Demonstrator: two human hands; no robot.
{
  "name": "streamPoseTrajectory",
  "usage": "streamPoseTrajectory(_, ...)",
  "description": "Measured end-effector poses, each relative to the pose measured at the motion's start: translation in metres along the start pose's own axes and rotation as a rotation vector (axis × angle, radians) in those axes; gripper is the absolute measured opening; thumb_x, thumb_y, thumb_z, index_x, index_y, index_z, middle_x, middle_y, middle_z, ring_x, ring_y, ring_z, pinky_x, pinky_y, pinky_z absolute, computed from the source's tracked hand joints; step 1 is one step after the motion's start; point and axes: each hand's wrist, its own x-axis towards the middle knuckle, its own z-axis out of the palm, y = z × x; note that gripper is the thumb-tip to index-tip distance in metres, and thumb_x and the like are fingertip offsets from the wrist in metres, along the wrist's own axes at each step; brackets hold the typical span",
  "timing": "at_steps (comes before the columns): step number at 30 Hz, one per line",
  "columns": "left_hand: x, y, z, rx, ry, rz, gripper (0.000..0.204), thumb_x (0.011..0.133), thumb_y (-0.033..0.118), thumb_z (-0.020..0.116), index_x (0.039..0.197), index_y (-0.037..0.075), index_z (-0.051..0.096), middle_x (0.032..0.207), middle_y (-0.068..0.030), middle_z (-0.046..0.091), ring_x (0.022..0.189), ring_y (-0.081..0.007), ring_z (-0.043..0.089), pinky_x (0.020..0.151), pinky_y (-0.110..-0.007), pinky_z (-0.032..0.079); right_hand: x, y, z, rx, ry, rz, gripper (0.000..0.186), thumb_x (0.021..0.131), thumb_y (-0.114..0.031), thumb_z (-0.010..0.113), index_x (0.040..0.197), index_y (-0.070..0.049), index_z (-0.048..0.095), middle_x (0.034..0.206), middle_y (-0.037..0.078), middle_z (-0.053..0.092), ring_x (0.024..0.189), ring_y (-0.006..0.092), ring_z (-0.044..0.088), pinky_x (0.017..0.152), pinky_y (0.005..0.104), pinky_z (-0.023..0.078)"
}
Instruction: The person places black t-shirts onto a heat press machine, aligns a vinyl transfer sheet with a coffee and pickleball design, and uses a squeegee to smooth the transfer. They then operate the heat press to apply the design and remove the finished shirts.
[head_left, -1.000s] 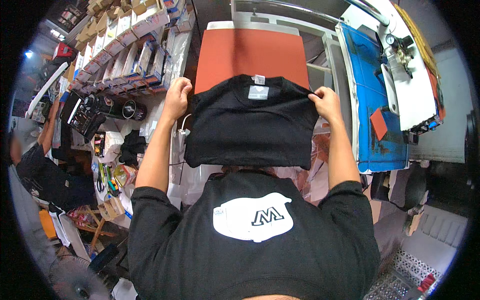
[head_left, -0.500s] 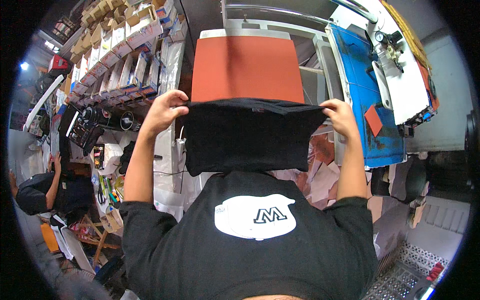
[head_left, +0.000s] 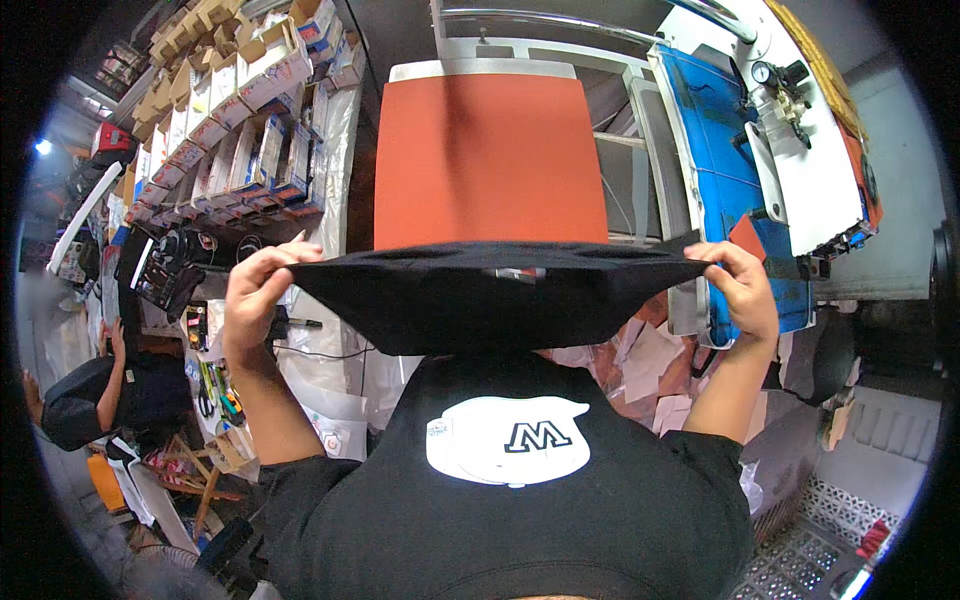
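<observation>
A black garment [head_left: 490,310] is stretched wide in front of my chest, its long edge pulled nearly straight. A small label [head_left: 515,273] shows near the middle of that edge. My left hand [head_left: 262,290] pinches one corner between thumb and fingers, and my right hand [head_left: 742,282] pinches the opposite corner. Just beyond the garment lies a flat orange-red pad [head_left: 490,160] on a pale plate; the garment overlaps its near edge in view. Whether the cloth touches the pad I cannot tell.
Rows of open cardboard boxes [head_left: 215,120] fill the left side. On the right are a blue board [head_left: 715,150] and a white machine part with a pressure gauge [head_left: 762,73]. Scrap sheets [head_left: 650,360] lie below the garment. A co-worker [head_left: 120,390] is at far left.
Both hands have moved apart and back toward my body, drawing the garment's edge wider. More of the orange-red pad shows now.
</observation>
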Motion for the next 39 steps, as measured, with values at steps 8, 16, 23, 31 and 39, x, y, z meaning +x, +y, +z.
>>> streamPoseTrajectory(8,0.090,-0.017,0.006,0.541,0.337,-0.137,0.022,0.091,0.010,0.066,0.107,-0.005,0.071,0.100,-0.0121,0.074,0.091,-0.0157,0.068,0.085,-0.028,0.051,0.123,0.007,-0.005,-0.352,0.178,0.025,0.020,0.088,-0.014,0.065,0.099,0.002,0.071,0.091,0.010,0.072,0.087,0.0176,0.067,0.082,0.0326,0.050)
streamPoseTrajectory(16,0.200,-0.220,-0.036,0.802,0.301,-0.368,0.026,0.080,0.031,0.073,0.094,0.010,0.078,0.087,-0.0145,0.074,0.085,-0.0268,0.073,0.080,-0.035,0.054,0.265,0.144,0.062,-0.726,0.172,0.407,0.026,0.082,-0.032,0.066,0.099,-0.017,0.077,0.105,0.016,0.072,0.100,0.0355,0.068,0.089,0.0479,0.052)
streamPoseTrajectory(23,0.301,-0.228,-0.028,0.813,0.540,-0.543,0.018,0.080,0.024,0.078,0.094,0.013,0.080,0.087,-0.0104,0.076,0.076,-0.0221,0.073,0.075,-0.033,0.056,0.375,0.133,0.066,-0.148,0.291,0.666,0.012,0.089,-0.013,0.063,0.098,-0.008,0.069,0.075,0.002,0.069,0.057,0.0100,0.063,0.049,0.0278,0.051)
streamPoseTrajectory(31,0.359,-0.268,-0.048,0.432,0.701,-0.497,0.014,0.081,0.016,0.079,0.092,0.008,0.079,0.080,-0.0064,0.075,0.061,-0.0128,0.070,0.061,-0.026,0.056,0.439,0.164,0.068,-0.501,0.550,0.511,0.023,0.081,-0.026,0.065,0.100,-0.021,0.077,0.109,0.009,0.073,0.108,0.0320,0.067,0.093,0.0419,0.052)
streamPoseTrajectory(39,0.380,-0.260,-0.029,0.981,0.604,-0.267,0.027,0.084,0.018,0.072,0.108,0.006,0.074,0.106,-0.0158,0.072,0.104,-0.0337,0.067,0.091,-0.041,0.052,0.447,0.138,0.096,-0.741,0.673,0.215,0.025,0.084,-0.027,0.066,0.099,-0.009,0.073,0.106,0.015,0.070,0.104,0.0346,0.066,0.092,0.0446,0.052)
